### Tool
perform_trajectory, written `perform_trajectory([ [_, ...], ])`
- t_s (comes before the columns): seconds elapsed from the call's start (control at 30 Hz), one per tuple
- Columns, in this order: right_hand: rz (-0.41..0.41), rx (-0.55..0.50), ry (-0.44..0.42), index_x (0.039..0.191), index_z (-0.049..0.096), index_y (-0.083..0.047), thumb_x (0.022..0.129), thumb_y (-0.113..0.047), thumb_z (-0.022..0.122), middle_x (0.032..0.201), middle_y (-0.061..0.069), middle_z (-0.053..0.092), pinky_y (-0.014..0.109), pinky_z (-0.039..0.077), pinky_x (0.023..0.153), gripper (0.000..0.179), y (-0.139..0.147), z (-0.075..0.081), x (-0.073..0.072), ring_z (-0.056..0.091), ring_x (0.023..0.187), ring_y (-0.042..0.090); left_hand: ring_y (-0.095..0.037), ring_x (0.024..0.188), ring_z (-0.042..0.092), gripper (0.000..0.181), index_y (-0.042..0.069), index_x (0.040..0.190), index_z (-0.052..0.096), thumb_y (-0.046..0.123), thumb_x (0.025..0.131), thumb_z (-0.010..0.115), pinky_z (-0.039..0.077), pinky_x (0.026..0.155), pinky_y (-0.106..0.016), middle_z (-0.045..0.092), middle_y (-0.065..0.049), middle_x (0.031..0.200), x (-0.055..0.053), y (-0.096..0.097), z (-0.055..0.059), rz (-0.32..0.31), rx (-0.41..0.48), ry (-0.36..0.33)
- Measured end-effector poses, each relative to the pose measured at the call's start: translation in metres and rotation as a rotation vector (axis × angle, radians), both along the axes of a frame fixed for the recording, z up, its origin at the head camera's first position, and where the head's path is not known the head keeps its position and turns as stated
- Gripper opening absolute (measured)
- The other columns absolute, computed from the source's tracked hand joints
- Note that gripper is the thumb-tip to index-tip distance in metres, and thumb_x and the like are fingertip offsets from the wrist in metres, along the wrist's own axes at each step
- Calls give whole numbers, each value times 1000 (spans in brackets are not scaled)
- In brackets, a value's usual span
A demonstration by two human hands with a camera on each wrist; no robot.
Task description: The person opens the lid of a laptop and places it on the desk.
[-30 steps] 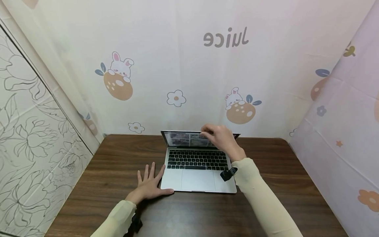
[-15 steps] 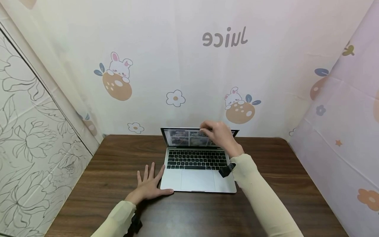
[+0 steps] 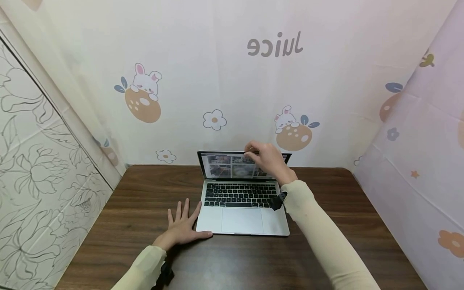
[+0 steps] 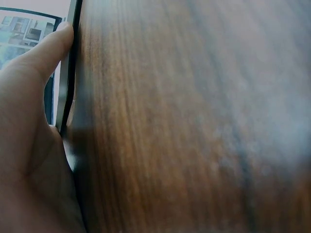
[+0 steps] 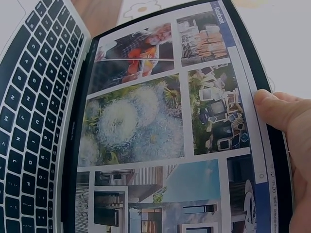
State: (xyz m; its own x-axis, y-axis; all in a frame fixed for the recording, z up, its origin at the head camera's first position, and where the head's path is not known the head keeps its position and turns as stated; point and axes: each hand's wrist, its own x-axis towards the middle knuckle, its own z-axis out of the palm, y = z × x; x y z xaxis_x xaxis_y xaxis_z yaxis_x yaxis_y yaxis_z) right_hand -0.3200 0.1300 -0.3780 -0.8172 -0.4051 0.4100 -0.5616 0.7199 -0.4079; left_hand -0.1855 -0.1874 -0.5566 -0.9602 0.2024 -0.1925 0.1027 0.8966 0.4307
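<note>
A silver laptop (image 3: 242,220) stands on the wooden table with its lid tilted up and its screen (image 5: 141,121) lit with several photos. My right hand (image 3: 267,159) pinches the lid's top edge right of centre, the thumb (image 5: 272,109) on the screen side and the fingers behind the lid. At the base's front left corner my left hand (image 3: 181,228) lies with fingers spread, the palm side down by the table. Its thumb (image 4: 48,48) rests along the front edge of the base, and the index finger reaches along the left side.
The dark wooden table (image 3: 145,189) runs back to a printed curtain (image 3: 188,80) close behind the lid. A white panel with flower line drawings (image 3: 40,177) borders the left. Another curtain (image 3: 417,161) hangs along the right side.
The lid has tilted further up and back, and more of the screen shows. My right hand has risen with the lid's edge. My left hand has stayed in place.
</note>
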Motion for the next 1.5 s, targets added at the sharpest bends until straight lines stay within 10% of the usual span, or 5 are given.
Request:
perform_trajectory([
  [1.5,-93,-68,-136,111,73,-15,103,-29,65,109,6,76,48,55,89,18,-9,4,-28,71,99,25,-45,157,-16,122,38,166,6,95,70,58,-20,114,-73,-10,-17,173,-3,-1,-3,13,-19,-12],
])
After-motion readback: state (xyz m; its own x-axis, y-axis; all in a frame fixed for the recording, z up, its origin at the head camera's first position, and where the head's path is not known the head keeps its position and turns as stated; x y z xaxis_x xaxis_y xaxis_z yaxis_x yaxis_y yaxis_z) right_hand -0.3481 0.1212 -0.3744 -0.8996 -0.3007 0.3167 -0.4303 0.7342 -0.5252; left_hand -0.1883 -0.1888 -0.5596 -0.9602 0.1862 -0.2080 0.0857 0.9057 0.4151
